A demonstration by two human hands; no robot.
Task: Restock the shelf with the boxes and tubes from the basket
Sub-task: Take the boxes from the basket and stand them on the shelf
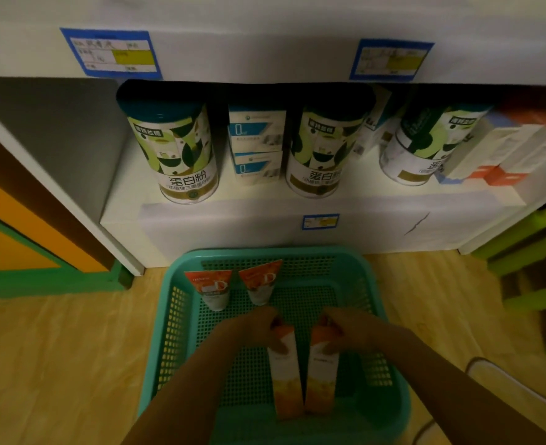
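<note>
A teal plastic basket (175, 316) sits on the floor below the white shelf (265, 216). Two long orange-and-white boxes lie side by side in it. My left hand (252, 329) grips the top end of the left box (286, 374). My right hand (348, 329) grips the top end of the right box (321, 374). Two orange-and-white tubes (212, 289) (260, 282) lie at the far side of the basket, apart from both hands.
On the shelf stand three green-patterned canisters (175, 149), stacked blue-and-white boxes (257, 146) between them, and white-and-red boxes (506, 155) at the right. An orange and green panel (24, 245) is at the left, green slats (538, 258) at the right. A cable (502, 377) lies on the wooden floor.
</note>
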